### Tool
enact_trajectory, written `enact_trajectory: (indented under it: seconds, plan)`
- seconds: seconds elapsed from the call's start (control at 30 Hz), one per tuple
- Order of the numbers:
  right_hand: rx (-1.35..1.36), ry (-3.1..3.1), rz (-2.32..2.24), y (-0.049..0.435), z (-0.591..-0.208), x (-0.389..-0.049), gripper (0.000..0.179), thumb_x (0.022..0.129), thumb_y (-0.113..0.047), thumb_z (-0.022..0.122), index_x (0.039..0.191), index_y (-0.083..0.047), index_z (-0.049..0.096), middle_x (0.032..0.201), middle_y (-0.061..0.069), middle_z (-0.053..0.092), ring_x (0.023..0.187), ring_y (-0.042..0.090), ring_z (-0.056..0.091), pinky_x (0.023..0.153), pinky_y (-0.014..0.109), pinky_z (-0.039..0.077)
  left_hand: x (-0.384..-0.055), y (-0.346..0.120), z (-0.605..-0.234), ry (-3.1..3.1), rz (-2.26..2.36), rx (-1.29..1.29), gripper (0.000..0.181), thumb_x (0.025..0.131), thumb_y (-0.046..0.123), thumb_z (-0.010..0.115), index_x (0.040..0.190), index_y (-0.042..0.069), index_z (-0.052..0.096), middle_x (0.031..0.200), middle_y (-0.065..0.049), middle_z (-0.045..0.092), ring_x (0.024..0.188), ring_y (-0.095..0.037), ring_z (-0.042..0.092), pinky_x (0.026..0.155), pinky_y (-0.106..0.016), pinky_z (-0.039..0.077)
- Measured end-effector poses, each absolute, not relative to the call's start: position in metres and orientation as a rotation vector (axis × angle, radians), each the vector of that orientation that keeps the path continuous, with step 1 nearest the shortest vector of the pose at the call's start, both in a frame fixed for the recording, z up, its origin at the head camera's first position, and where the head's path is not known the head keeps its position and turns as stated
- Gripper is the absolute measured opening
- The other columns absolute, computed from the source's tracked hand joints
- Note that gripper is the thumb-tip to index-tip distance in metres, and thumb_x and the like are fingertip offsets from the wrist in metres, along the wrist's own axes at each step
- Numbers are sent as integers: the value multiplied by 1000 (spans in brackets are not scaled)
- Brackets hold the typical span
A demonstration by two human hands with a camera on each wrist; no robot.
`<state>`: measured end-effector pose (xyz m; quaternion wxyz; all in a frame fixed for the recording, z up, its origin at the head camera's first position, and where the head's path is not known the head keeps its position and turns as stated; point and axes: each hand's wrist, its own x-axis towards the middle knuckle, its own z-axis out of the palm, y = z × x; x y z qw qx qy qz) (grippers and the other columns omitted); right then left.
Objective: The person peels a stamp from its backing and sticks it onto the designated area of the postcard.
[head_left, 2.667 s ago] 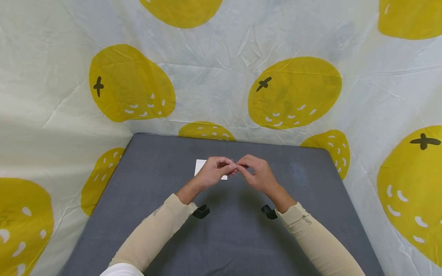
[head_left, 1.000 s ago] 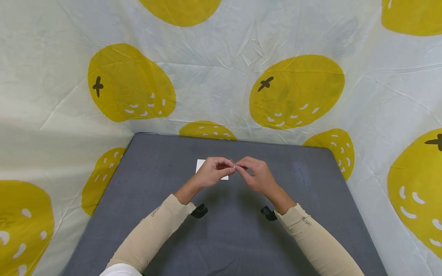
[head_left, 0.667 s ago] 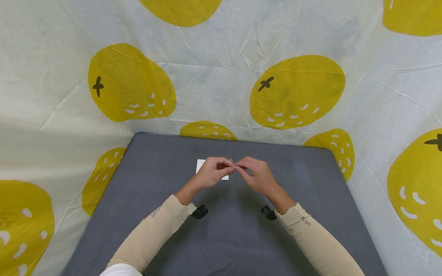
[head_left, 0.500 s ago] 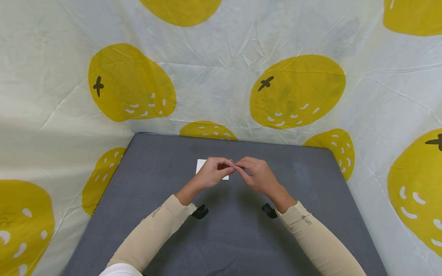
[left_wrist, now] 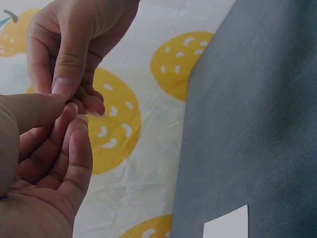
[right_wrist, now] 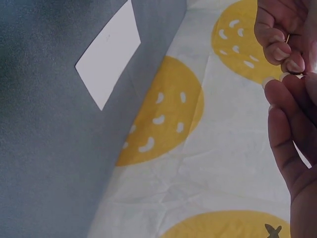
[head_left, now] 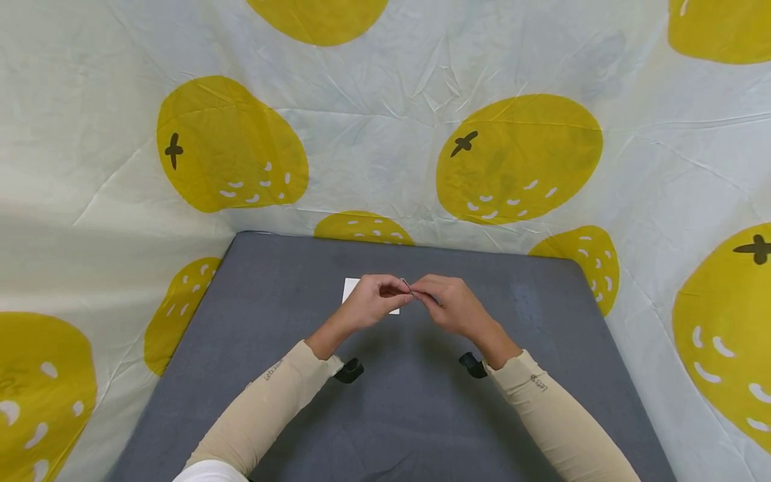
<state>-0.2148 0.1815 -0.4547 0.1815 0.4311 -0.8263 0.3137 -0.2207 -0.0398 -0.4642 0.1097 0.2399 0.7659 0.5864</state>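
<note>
Above the dark grey table, my left hand (head_left: pixel 369 302) and right hand (head_left: pixel 453 305) meet fingertip to fingertip. Between them is a thin wire-like piece (head_left: pixel 405 282), its upper end sticking up past the left fingertips. Both hands pinch it with thumb and forefinger. A thin gold-coloured sliver (right_wrist: pixel 288 38) of it shows by the left fingers in the right wrist view. Fingers cover most of the piece, so its exact kind cannot be told. In the left wrist view, the right hand (left_wrist: pixel 79 44) comes from above and touches the left hand (left_wrist: pixel 44 158).
A white rectangular card (head_left: pixel 350 288) lies flat on the grey table (head_left: pixel 289 268), partly behind the left hand in the head view. A pale cloth (head_left: pixel 373 147) printed with yellow fruit hangs round the table's back and sides. Black straps (head_left: pixel 349 370) sit at both wrists.
My right wrist and forearm have shifted slightly to the right, and the right fingers have turned a little at the pinch. The left hand and the card stay nearly where they were.
</note>
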Motion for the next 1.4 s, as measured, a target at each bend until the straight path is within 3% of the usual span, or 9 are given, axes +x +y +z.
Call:
enact_trajectory:
  seconds: [0.23, 0.5, 0.73, 0.87, 1.1, 1.3, 1.4]
  plan:
    - [1220, -2332, 892, 181, -455, -214, 17, 91, 6, 73, 103, -4, 80, 97, 5, 79, 81, 16, 74, 73, 34, 63, -219, -40, -466, 2271, 1740, 719, 13, 97, 13, 75, 105, 3, 76, 105, -13, 77, 86, -10, 72, 77, -24, 60]
    - [1204, -2236, 857, 181, -457, -217, 16, 86, 8, 78, 97, -3, 79, 92, 7, 79, 80, 20, 75, 71, 36, 63, -220, -40, -463, 2272, 1731, 773, 15, 99, 14, 73, 107, 3, 75, 104, -15, 76, 90, -31, 73, 75, -24, 60]
    - [1194, -2262, 886, 182, -453, -221, 12, 87, 4, 79, 95, -5, 79, 91, 4, 78, 78, 16, 72, 72, 33, 62, -227, -41, -461, 2239, 1734, 825, 16, 100, 11, 70, 108, -1, 76, 104, -21, 76, 83, -10, 68, 77, -23, 59]
    - [1210, -2269, 874, 183, -451, -223, 12, 87, 3, 79, 95, -5, 78, 90, 4, 77, 78, 16, 71, 71, 32, 61, -229, -40, -460, 2230, 1740, 835, 15, 100, 11, 70, 108, 0, 77, 103, -20, 76, 82, -9, 67, 77, -22, 59]
    - [1237, -2261, 826, 183, -450, -223, 11, 87, 3, 79, 94, -5, 78, 90, 4, 77, 77, 16, 70, 70, 33, 61, -229, -42, -458, 2222, 1736, 859, 15, 101, 12, 70, 108, 1, 77, 101, -17, 76, 84, -18, 69, 78, -24, 59]
    - [1245, -2288, 816, 183, -448, -221, 2, 94, -5, 76, 95, -3, 78, 91, 4, 77, 77, 16, 70, 70, 33, 61, -229, -43, -459, 2214, 1733, 873, 16, 100, 11, 70, 108, -2, 76, 101, -17, 76, 89, -38, 71, 79, -24, 60]
    - [1245, -2295, 815, 182, -448, -219, 4, 91, -3, 78, 95, -4, 77, 91, 4, 77, 76, 15, 69, 69, 32, 60, -229, -43, -459, 2215, 1727, 874, 16, 100, 11, 70, 107, -2, 76, 101, -17, 76, 88, -38, 70, 79, -23, 59]
